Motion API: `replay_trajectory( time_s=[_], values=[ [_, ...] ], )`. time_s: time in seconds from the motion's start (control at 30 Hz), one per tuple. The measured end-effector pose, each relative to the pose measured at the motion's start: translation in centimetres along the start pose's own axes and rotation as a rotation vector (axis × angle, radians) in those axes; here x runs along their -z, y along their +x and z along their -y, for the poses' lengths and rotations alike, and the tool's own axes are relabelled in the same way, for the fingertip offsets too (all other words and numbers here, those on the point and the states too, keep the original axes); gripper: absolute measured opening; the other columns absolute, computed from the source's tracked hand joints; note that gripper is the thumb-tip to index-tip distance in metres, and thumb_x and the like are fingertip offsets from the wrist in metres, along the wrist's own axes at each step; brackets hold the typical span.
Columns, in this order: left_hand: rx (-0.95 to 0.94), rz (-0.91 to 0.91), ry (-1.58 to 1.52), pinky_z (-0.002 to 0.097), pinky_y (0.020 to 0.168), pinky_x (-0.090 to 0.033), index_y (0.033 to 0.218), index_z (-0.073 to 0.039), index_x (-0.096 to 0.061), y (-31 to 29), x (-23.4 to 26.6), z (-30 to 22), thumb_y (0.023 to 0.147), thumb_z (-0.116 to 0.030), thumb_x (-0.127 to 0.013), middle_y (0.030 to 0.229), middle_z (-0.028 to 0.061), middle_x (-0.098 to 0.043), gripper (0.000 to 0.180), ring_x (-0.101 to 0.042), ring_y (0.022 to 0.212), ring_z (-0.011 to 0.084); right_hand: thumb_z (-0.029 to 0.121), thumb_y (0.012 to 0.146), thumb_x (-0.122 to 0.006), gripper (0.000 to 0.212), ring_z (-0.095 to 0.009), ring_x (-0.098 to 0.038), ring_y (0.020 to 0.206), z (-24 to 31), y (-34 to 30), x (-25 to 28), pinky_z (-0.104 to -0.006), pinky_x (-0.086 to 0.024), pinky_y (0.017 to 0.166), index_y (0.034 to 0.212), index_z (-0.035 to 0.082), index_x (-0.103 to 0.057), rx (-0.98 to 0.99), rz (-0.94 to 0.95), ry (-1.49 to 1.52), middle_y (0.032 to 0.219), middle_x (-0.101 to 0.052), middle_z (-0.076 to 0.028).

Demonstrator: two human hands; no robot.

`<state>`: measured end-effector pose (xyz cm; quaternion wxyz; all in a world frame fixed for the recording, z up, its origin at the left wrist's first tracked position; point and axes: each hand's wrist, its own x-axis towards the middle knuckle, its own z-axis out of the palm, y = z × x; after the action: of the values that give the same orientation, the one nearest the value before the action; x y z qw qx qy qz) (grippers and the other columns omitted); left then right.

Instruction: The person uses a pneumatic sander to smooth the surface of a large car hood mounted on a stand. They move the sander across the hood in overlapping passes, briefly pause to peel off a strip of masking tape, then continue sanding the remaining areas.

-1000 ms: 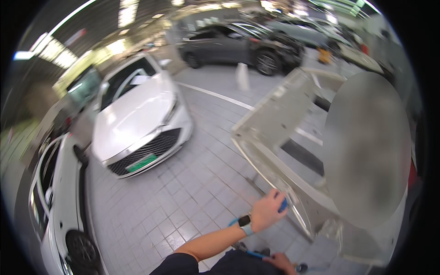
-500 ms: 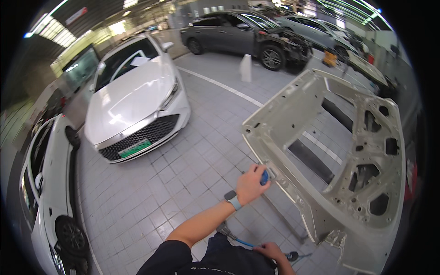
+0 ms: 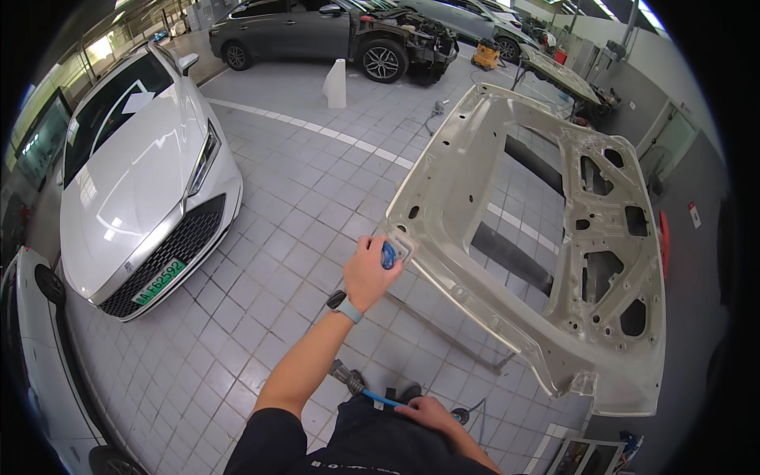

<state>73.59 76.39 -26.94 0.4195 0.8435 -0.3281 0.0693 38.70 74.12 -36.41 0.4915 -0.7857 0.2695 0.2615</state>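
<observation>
My left hand (image 3: 369,273), with a watch on its wrist, is closed around a hand block with a round blue grip (image 3: 388,255) and a pale flat base. The base meets the left edge of a beige-grey car tailgate panel (image 3: 443,269), just below its far left corner. This panel lies raised off the floor and has a large window opening and several cut-outs. Close to my body, my right hand (image 3: 431,413) is closed at the end of a blue hose (image 3: 380,398). A grey fitting (image 3: 346,378) sits on the hose's other end.
Left stands a white car (image 3: 134,182), with another white car (image 3: 47,356) nearer me. A dark grey car (image 3: 293,39) with an exposed front is at the back. A white post-like object (image 3: 336,85) stands on the tiled floor. Dark padded bars (image 3: 514,257) show through the panel's opening.
My left hand and the block have moved up along the panel's left edge toward its far corner. The view has shifted, so the cars and panel appear further left.
</observation>
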Motion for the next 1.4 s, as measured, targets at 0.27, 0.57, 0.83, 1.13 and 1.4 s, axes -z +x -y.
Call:
replay_trajectory(
  time_s=[0.27, 0.57, 0.83, 1.13, 1.4],
  values=[
    [-0.209, 0.106, -0.067, 0.0424, 0.067, -0.059, 0.126, -0.013, -0.066, -4.1, 0.2, -3.6, 0.082, -0.031, -0.084, 0.117, 0.0099, -0.063, 0.051, -0.071, 0.085, 0.0333, 0.07, 0.091, -0.069, 0.066, -0.035, -0.073, 0.084, 1.6, 2.6, 2.9, -0.0444, -0.055, 0.076, 0.092, 0.004, -0.081, -0.02, 0.052, -0.176, 0.087, -0.076, -0.019],
    [-0.197, 0.241, 0.009, 0.0436, 0.075, -0.06, 0.126, -0.016, -0.065, 1.0, 1.6, -0.3, 0.081, -0.031, -0.085, 0.121, 0.0106, -0.064, 0.051, -0.071, 0.094, 0.0347, 0.069, 0.089, -0.071, 0.063, -0.034, -0.072, 0.079, 3.4, 10.4, 7.5, -0.0438, -0.054, 0.071, 0.088, 0.007, -0.081, 0.179, 0.06, -0.215, 0.083, -0.075, -0.017],
    [-0.183, 0.383, 0.049, 0.0421, 0.076, -0.059, 0.123, -0.015, -0.067, 9.9, 3.4, 3.9, 0.079, -0.034, -0.085, 0.119, 0.0088, -0.066, 0.051, -0.071, 0.094, 0.0343, 0.063, 0.092, -0.073, 0.06, -0.027, -0.068, 0.069, 9.4, 16.0, 9.6, -0.0398, -0.052, 0.067, 0.091, 0.004, -0.081, 0.276, 0.135, -0.126, 0.077, -0.073, -0.016],
    [-0.506, 0.646, -0.086, 0.0409, 0.073, -0.058, 0.121, -0.015, -0.067, 20.7, 1.5, 8.6, 0.079, -0.033, -0.086, 0.117, 0.0066, -0.066, 0.05, -0.071, 0.09, 0.0321, 0.069, 0.092, -0.069, 0.067, -0.035, -0.073, 0.083, 16.7, 25.8, 10.4, -0.045, -0.055, 0.078, 0.095, 0.003, -0.081, 0.268, 0.12, -0.03, 0.087, -0.075, -0.021],
    [-0.723, 0.741, -0.28, 0.0434, 0.073, -0.06, 0.125, -0.015, -0.065, 32.5, -6.4, 10.3, 0.079, -0.031, -0.084, 0.119, 0.0077, -0.064, 0.052, -0.071, 0.089, 0.0342, 0.072, 0.094, -0.064, 0.072, -0.038, -0.073, 0.085, 25.1, 35.3, 8.7, -0.0455, -0.055, 0.078, 0.092, 0.002, -0.08, 0.1, -0.046, 0.192, 0.087, -0.075, -0.022]
  ],
)
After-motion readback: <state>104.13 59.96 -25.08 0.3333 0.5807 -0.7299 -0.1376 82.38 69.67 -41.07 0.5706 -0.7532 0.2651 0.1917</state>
